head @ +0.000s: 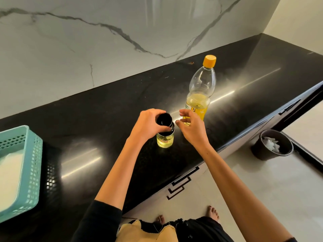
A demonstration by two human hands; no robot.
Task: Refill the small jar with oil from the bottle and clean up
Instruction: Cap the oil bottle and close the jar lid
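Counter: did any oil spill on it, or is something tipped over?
Nothing looks wrong. The bottle stands upright with its cap on. The jar stands straight while the left hand grips its lid. No puddle shows on the counter.

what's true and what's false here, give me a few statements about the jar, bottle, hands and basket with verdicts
1. The bottle stands upright with its yellow cap on. True.
2. The small jar is empty. False: it holds yellow oil.
3. The left hand grips the black lid at the jar's top. True.
4. The right hand grips the bottle. False: it is open and grips nothing.
5. The teal basket lies on the floor. False: it sits on the counter, to the left.
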